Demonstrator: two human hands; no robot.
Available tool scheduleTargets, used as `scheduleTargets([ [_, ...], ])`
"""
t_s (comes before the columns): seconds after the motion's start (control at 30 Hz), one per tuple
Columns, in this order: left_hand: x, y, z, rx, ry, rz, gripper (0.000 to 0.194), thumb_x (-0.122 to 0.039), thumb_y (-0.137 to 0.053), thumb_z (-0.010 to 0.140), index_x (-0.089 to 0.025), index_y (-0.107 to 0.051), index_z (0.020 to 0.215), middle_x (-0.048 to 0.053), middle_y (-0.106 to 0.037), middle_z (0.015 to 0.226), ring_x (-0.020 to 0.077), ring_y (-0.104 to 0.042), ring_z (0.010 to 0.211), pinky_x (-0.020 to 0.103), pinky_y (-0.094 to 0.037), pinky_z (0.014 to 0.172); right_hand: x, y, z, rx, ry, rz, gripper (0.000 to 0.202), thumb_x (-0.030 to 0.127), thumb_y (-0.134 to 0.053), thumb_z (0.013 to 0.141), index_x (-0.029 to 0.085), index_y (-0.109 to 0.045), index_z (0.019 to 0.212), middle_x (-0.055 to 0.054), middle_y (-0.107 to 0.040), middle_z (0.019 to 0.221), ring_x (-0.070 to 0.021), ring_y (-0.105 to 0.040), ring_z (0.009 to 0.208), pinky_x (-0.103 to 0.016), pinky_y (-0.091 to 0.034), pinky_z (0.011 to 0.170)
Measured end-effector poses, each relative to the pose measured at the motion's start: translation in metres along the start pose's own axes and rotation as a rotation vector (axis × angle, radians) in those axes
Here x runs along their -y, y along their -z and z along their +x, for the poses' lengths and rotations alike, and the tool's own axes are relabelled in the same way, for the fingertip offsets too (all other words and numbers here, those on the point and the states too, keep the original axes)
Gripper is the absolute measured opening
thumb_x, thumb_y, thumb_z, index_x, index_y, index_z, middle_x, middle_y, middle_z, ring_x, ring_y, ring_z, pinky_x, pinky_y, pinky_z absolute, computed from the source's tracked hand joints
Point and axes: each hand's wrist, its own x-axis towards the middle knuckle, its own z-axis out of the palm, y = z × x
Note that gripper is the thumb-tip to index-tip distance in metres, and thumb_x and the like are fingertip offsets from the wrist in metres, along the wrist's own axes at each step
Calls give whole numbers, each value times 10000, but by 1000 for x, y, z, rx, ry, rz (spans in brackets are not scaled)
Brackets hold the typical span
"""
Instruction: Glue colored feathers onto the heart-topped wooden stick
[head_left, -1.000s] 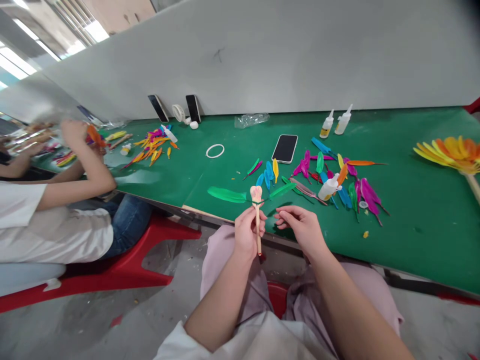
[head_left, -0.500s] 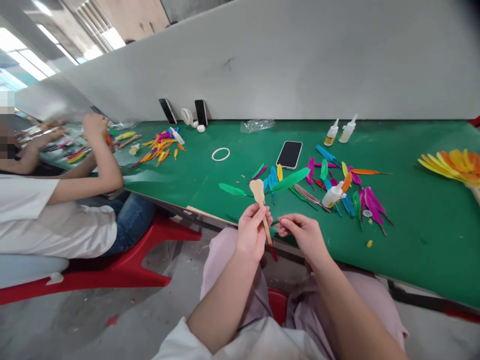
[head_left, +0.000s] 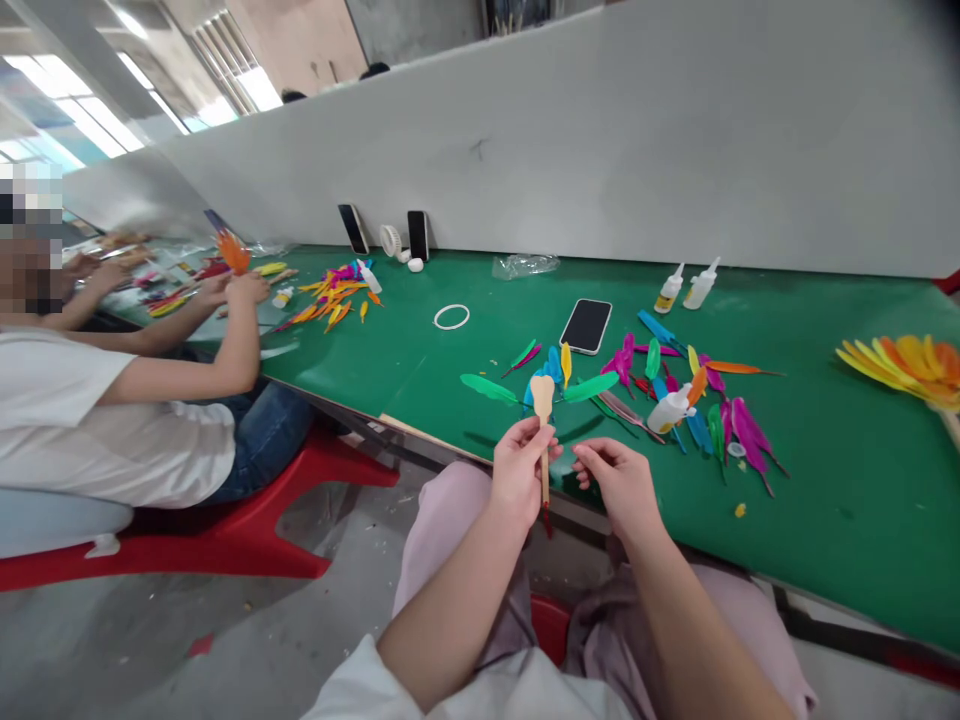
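My left hand (head_left: 519, 462) is closed round the handle of a small wooden fan handle (head_left: 542, 397), a pale stick with a flat, lobed head. The stick stands nearly upright at the table's front edge, and a short red cord (head_left: 547, 520) hangs from its lower end. From behind the head a green feather (head_left: 489, 388) extends left and another green feather (head_left: 592, 387) extends right; how they are joined is hidden. Just right of the stick, my right hand (head_left: 616, 478) has its fingers curled and pinched together, apart from the handle. Whatever it may hold cannot be made out.
Loose coloured feathers (head_left: 742, 430) and a tilted glue bottle (head_left: 670, 410) lie right of centre. Behind them are a phone (head_left: 586, 326) and two glue bottles (head_left: 669, 289). A white ring (head_left: 451, 317) lies left, a yellow-orange feather fan (head_left: 911, 370) far right. A co-worker (head_left: 112, 410) sits left.
The view has shifted a little. The wooden handle has turned from a leftward tilt to nearly upright, its green feathers now more level. The co-worker's hands have lowered, showing an orange feather bunch.
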Motion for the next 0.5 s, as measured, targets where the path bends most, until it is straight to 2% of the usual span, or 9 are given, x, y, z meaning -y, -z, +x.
scheduleTargets([
  [0.1, 5, 2, 2, 31, 20, 28, 317, -213, -782, 557, -133, -610, 811, -17, -620, 699, 64, -582, 587, 186, -497, 584, -1, 0, 2, 0, 6, 22, 254, 368, -708, 625, 168, -700, 781, -28, -685, 641, -146, -627, 554, -289, -559, 569],
  [0.23, 8, 6, 4, 53, 43, 36, 340, -219, -789, 543, -115, -612, 814, -7, -624, 690, 68, -581, 575, 196, -492, 596, -5, 2, 4, -13, 20, 49, 325, 352, -704, 633, 162, -692, 896, -69, -710, 857, -190, -671, 754, -372, -559, 757],
  [0.37, 8, 7, 7, 61, 48, 25, 348, -217, -795, 523, -109, -612, 799, -3, -623, 664, 70, -578, 567, 195, -475, 602, -6, 2, 5, -9, 16, 46, 314, 342, -719, 613, 167, -693, 873, -74, -708, 875, -213, -670, 809, -375, -563, 743],
  [0.5, 8, 6, 10, 52, 49, 16, 356, -221, -803, 503, -119, -615, 787, -8, -626, 667, 73, -576, 568, 198, -469, 597, -4, 2, 4, -8, -1, 12, 294, 349, -732, 598, 166, -691, 824, -53, -706, 767, -184, -666, 689, -328, -568, 650],
])
